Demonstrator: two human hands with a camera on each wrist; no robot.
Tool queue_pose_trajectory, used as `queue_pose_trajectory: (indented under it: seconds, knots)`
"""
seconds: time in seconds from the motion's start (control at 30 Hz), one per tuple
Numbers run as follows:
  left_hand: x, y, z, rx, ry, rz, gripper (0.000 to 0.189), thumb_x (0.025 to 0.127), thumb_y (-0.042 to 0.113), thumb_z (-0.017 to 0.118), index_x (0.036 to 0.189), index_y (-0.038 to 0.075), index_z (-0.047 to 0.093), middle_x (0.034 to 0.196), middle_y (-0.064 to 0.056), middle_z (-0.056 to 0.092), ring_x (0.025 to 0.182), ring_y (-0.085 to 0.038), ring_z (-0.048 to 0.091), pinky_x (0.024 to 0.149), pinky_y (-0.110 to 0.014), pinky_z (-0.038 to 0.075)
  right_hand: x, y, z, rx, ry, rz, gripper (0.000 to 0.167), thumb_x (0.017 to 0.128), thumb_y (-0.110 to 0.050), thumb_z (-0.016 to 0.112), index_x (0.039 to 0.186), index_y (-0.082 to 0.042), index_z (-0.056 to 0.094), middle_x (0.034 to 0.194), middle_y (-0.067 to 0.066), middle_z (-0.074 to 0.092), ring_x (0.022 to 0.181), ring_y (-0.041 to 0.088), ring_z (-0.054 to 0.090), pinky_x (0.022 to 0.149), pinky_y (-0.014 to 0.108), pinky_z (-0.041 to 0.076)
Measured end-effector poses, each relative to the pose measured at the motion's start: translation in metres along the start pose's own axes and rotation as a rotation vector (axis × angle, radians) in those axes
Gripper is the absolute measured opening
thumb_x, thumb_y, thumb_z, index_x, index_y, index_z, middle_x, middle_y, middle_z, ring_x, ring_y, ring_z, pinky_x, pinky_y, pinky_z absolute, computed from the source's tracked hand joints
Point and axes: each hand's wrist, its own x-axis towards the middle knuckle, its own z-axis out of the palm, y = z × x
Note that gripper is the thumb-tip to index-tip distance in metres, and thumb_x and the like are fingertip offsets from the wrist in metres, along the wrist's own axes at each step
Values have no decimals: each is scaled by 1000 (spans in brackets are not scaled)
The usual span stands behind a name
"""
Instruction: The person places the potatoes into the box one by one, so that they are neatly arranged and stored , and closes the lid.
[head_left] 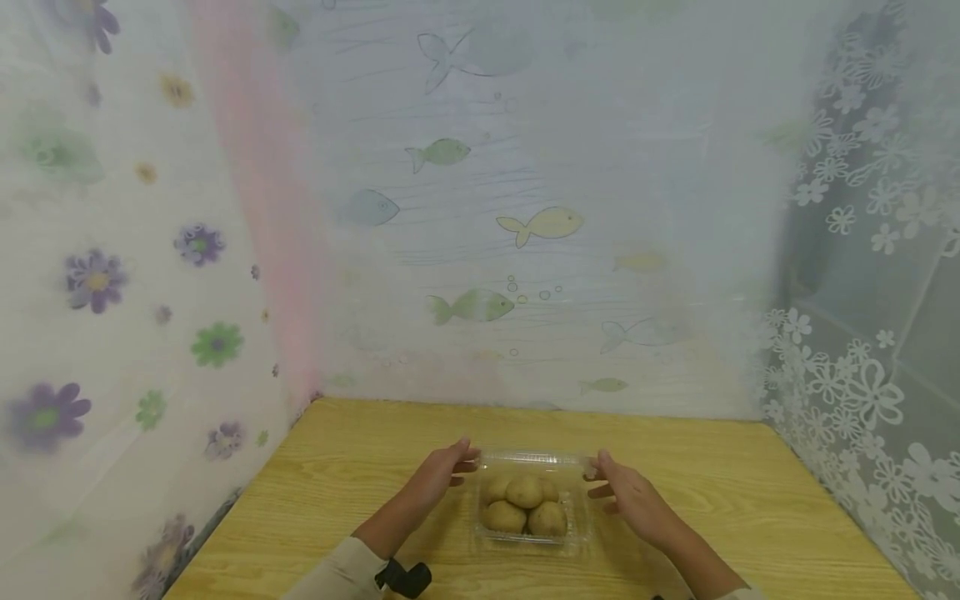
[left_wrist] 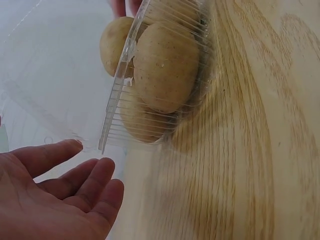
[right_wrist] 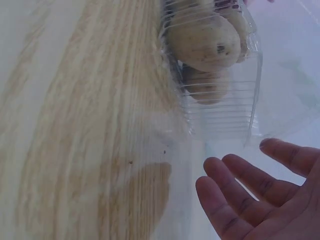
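Observation:
A clear plastic clamshell box (head_left: 528, 540) sits on the table in front of me, holding several potatoes (head_left: 524, 492). Ribbed side walls show in both wrist views, and some potatoes (left_wrist: 117, 46) rise above the rim. Its transparent lid (left_wrist: 37, 107) stands raised from the box. My left hand (head_left: 441, 473) is at the box's far left corner, thumb tip right at the lid's edge, fingers loosely extended. At the far right corner is my right hand (head_left: 626, 493), its thumb close to the plastic and its fingers spread below.
The wood-grain table (head_left: 360, 467) runs back to a hanging sheet printed with fish (head_left: 472, 306). A flowered sheet (head_left: 97, 279) hangs on the left, and a translucent one with white flowers (head_left: 873, 392) on the right. A black device (head_left: 405, 577) is on my left wrist.

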Motion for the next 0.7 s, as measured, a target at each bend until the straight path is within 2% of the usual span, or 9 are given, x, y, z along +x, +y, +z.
queue_pose_trajectory:
  seconds: [0.23,0.4,0.43,0.57,0.67,0.7]
  knots:
    - [-1,1,0,37,-27,-24,75,110,57,34,150,-4,50,156,-23,48,141,-44,48,115,-62,38,-3,1,2,-22,-14,-8,69,114,-49,19,155,0,44,155,34,43,122,45,63,92,57,58]
    - [-3,-1,1,24,-48,-25,69,110,53,38,152,-2,49,158,-23,46,142,-45,46,116,-63,37,-8,-1,3,-62,6,-24,61,115,-44,25,156,-2,44,153,30,47,116,37,66,92,51,58]
    - [-4,-2,1,21,-54,-20,67,111,51,38,152,-1,49,158,-23,46,142,-45,46,116,-63,37,-8,-1,3,-72,15,-19,60,115,-44,27,156,-4,44,148,30,52,115,36,66,92,50,58]
    - [-7,-3,1,15,-80,-13,61,113,44,37,154,0,47,160,-23,44,144,-45,43,117,-64,35,-11,-1,5,-98,27,-5,59,113,-47,34,156,-9,47,150,20,55,132,40,57,102,52,54]
    - [-8,-4,1,0,-97,-9,58,113,39,38,155,-1,44,162,-23,40,148,-45,38,118,-65,32,-11,0,6,-112,8,-30,58,113,-47,35,157,-9,45,157,17,49,146,43,43,111,57,46]
    - [-8,-4,1,-3,-101,-10,57,113,38,38,156,0,43,163,-23,39,150,-45,36,119,-65,32,-12,1,6,-123,-2,-39,58,113,-46,35,157,-9,44,158,18,48,147,43,42,112,58,44]
